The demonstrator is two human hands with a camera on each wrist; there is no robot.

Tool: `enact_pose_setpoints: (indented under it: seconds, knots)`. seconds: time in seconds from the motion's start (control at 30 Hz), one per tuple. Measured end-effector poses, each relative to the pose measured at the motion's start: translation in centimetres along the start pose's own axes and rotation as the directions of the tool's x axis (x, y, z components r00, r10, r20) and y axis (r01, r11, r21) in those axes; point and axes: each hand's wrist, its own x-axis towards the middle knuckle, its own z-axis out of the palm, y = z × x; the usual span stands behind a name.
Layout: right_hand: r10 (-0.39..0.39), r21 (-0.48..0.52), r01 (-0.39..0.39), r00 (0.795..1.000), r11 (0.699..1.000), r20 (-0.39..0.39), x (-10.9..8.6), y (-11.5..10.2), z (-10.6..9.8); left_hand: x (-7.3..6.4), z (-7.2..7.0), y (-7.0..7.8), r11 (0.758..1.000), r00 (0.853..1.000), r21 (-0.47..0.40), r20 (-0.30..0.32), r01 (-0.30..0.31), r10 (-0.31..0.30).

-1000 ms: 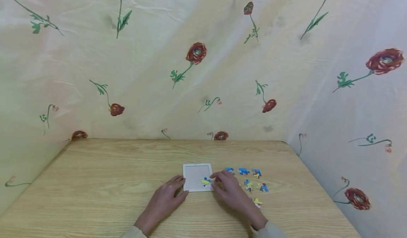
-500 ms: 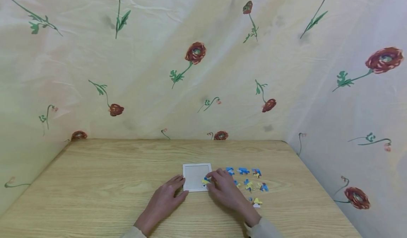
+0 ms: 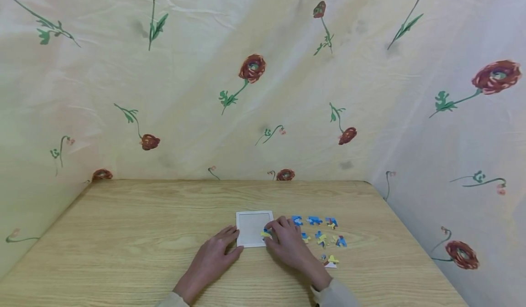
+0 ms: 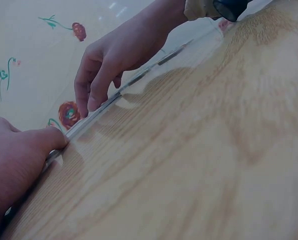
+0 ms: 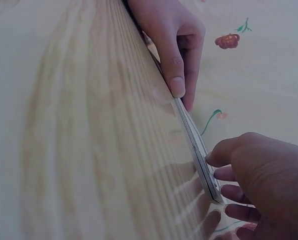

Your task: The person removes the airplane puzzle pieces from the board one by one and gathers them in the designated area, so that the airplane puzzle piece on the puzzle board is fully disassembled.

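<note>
A square white puzzle frame (image 3: 243, 246) lies on the table with a bare grey inside. My left hand (image 3: 215, 257) rests at its left side, fingers along the edge and thumb by the near left corner. Over the right part of the frame, my right hand (image 3: 289, 245) pinches a yellow and blue jigsaw piece (image 3: 265, 234) between thumb and index finger. That piece sits low inside the frame, partly covered by the fingertips. In the right wrist view the frame (image 5: 196, 145) shows edge-on between the left hand (image 5: 174, 45) and the right hand (image 5: 261, 180).
Loose jigsaw pieces lie in rough rows right of the frame: blue ones (image 3: 314, 220) at the back, mixed ones (image 3: 321, 238) in the middle, and a yellow and white one (image 3: 331, 261) nearer. The wooden table (image 3: 164, 215) meets a flowered cloth (image 3: 185, 92) behind it.
The right hand has shifted slightly left over the frame, its thumb coming in from the right to the piece and covering more of it. The left hand stays put.
</note>
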Motion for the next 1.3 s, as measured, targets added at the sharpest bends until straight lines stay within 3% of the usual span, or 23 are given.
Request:
enact_pose_setpoints:
  seconds: [0.27, 0.87, 1.3]
  knots:
    - [0.046, 0.043, -0.047, 0.999, 0.998, 0.017, 0.17, -0.18, 0.0, 0.05, 0.03, -0.02, 1.0, 1.0, 0.011, -0.001, -0.001, 0.001]
    - [-0.002, 0.162, 0.003, 1.0, 0.987, -0.004, 0.25, -0.04, -0.17, 0.06, 0.02, 0.01, 1.0, 1.0, 0.0, 0.004, 0.008, -0.008]
    - [-0.018, 0.168, 0.013, 0.999, 0.986, 0.026, 0.24, 0.03, -0.37, 0.0, -0.01, -0.04, 1.0, 1.0, -0.002, 0.012, 0.009, -0.009]
